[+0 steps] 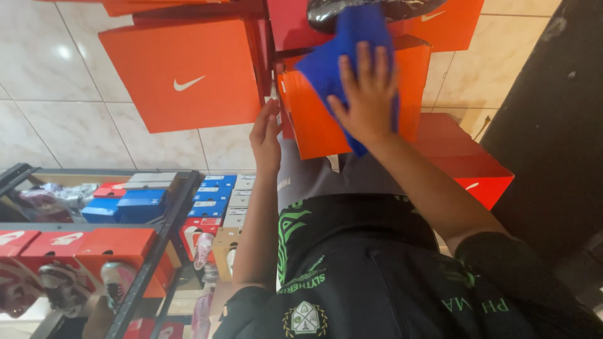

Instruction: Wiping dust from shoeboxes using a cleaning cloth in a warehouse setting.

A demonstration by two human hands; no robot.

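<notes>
Blue cloth [352, 47]: upper centre of the frame, spread over the front face of an orange shoebox [317, 122] and pressed flat there.
Right hand [366, 94]: palm laid on the cloth, fingers spread and pointing up the frame, not curled round anything; the forearm runs down to the lower right.
Left hand [266, 135]: just left of the orange shoebox, fingers straight and together, touching the box's left edge; the forearm drops straight down the frame.
Dark shoe [402, 7]: top edge of the frame, just above the cloth.
Large orange box [188, 75]: upper left, beside the one being touched.
Red box [468, 160]: right of centre, under the right forearm.
Metal rack [157, 251]: lower left, holding blue and red boxes and shoes.
</notes>
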